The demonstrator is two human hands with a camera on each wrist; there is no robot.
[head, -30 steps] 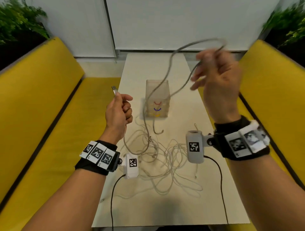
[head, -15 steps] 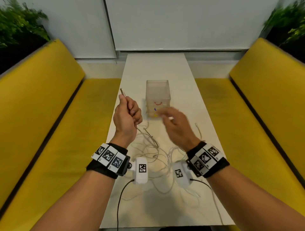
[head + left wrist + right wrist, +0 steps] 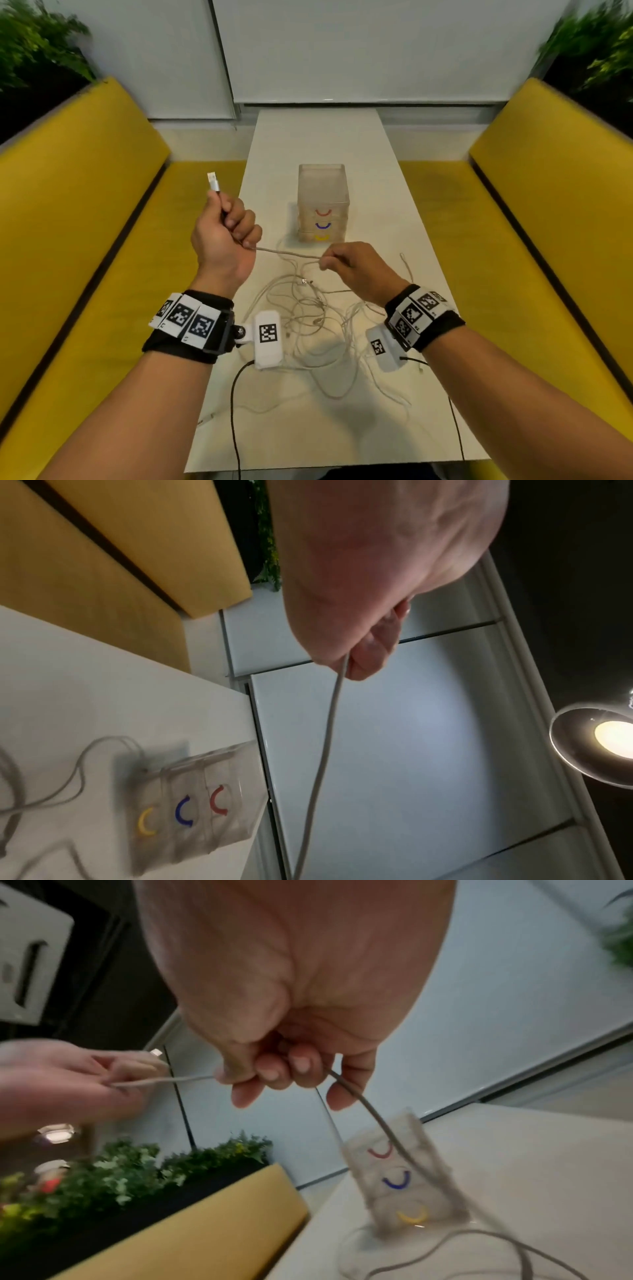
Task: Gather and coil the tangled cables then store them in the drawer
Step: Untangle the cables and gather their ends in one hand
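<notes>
1. Above the worktop (image 3: pixel 394 192), the left hand (image 3: pixel 222 240) is raised in a fist, clamped round a grey cable (image 3: pixel 287 254) whose USB plug (image 3: pixel 213 181) sticks up.
2. Lower, the right hand (image 3: pixel 356 267) pinches the same cable, taut between the two hands.
3. Tangled cables (image 3: pixel 308 318) lie before the clear drawer unit (image 3: pixel 322 202).

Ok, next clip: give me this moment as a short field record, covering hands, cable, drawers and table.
left hand: left hand grips the grey cable just below its USB plug
right hand: right hand pinches the same cable further along
cable span: runs between the hands, above the table
cable pile: tangled white cables on the table
drawer unit: clear drawer unit, red, blue and yellow handles, drawers closed
</notes>
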